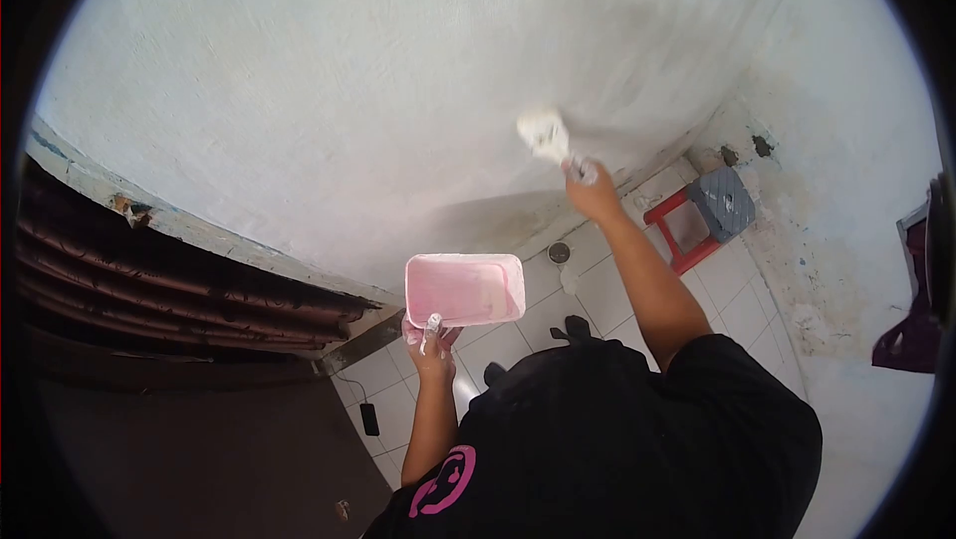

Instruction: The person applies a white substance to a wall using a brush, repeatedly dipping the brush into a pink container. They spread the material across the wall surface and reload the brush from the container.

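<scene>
My left hand (pixel 430 343) grips the near edge of a pink plastic tub (pixel 463 290), thumb over the rim and fingers beneath. Pale paint-like residue coats the inside of the tub and my thumb. In my right hand (pixel 595 191) is the handle of a paintbrush (pixel 544 134), its broad head covered in white. The brush is raised ahead of me and overlaps the whitish wall (pixel 398 91) in this view. Damp-looking grey patches show on the wall around and above the brush.
A red and grey plastic stool (pixel 722 206) stands on the white tiled floor at right. A small round container (pixel 559 253) sits near the wall's base. Dark curtains (pixel 169 270) hang at left, with a black phone-like object (pixel 369 420) and cord on the floor.
</scene>
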Demonstrator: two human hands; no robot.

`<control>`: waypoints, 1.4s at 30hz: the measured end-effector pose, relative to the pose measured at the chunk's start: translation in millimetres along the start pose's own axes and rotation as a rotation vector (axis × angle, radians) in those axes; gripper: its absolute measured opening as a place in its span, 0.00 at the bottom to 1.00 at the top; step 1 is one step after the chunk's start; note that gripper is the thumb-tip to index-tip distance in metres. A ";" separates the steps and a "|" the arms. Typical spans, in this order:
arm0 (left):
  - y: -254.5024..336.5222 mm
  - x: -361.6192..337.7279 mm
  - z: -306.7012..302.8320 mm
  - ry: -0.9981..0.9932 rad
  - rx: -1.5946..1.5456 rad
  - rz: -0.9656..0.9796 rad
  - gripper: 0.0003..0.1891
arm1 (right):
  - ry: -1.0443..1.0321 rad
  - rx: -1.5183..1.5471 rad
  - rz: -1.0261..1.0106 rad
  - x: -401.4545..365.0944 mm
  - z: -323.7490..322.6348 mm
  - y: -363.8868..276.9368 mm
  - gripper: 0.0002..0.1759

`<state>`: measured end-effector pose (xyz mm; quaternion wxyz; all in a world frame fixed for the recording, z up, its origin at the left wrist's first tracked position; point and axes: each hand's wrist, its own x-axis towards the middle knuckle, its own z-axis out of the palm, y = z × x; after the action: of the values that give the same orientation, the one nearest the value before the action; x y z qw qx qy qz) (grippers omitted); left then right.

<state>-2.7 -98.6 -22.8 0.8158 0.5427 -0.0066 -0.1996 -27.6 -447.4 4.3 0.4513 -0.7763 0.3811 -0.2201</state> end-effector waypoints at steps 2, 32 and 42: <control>0.5 -1.4 0.9 -0.006 -0.007 0.004 0.25 | -0.014 -0.039 0.025 7.8 29.9 66.7 0.18; 22.4 -6.7 -8.0 -0.003 -0.025 0.016 0.27 | 0.051 0.284 -0.159 19.8 -135.1 -118.6 0.13; 35.6 -15.6 -37.1 -0.022 -0.018 0.014 0.28 | -0.177 0.305 0.286 -13.3 50.3 68.2 0.18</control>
<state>2.8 -48.8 -3.2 0.8218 0.5333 -0.0175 -0.1999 -28.1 -430.6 -79.9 0.6215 -0.6536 0.4084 -0.1401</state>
